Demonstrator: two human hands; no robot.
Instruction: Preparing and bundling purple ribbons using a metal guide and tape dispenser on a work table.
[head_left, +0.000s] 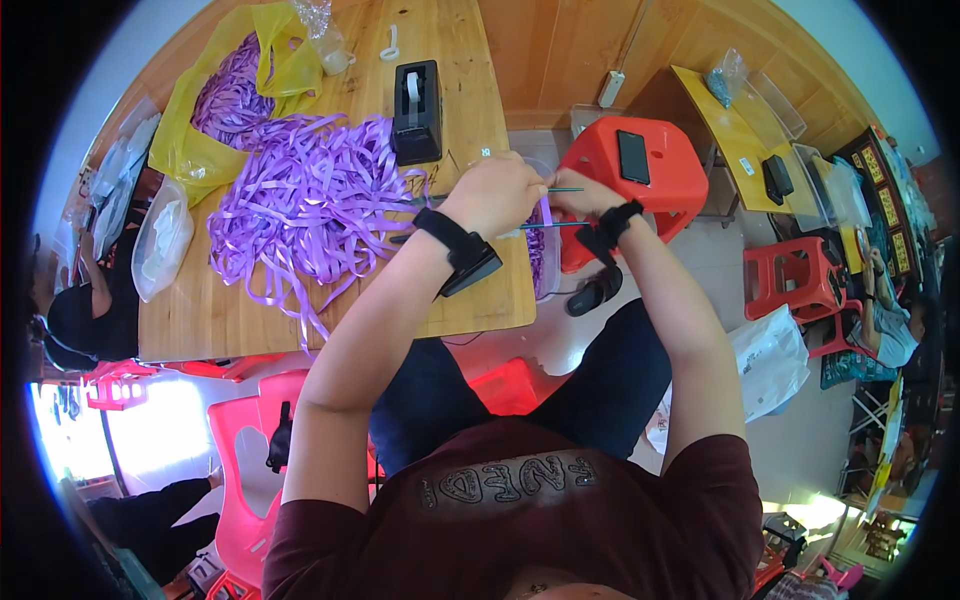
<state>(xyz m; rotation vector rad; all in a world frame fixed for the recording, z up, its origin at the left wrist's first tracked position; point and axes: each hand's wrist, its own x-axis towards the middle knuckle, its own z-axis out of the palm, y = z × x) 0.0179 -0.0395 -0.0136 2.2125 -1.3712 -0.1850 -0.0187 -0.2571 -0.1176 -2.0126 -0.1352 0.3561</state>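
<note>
At the far left, I see a person in dark clothes [95, 315] sitting near the table's edge. Next to this person, a clear plastic tray [160, 245] with something white in it is at the left edge of the wooden table [180, 325]. Then comes a yellow plastic bag [183, 150], its mouth open, and a big loose heap of purple ribbon [305, 200] spreads from it over the tabletop; some strands hang down over the near edge. Further right, a white ring of tape [390, 45] lies at the back, and a black tape dispenser [417, 135] stands just beside the heap.

After this, the left hand [500, 190] is above the table's right edge, with its fingers curled. Thin dark rods [567, 190] cross the small space between the two hands, and a purple strip [545, 212] hangs there. Below is a clear tub [549, 280] with more purple ribbon inside. The right hand [580, 198] is just beside the left one, its fingers bent; I cannot tell what each hand grips exactly.

Behind the right hand is a red stool [680, 165] with a black phone [632, 157] on it. At the far right, another person [885, 325] sits.
</note>
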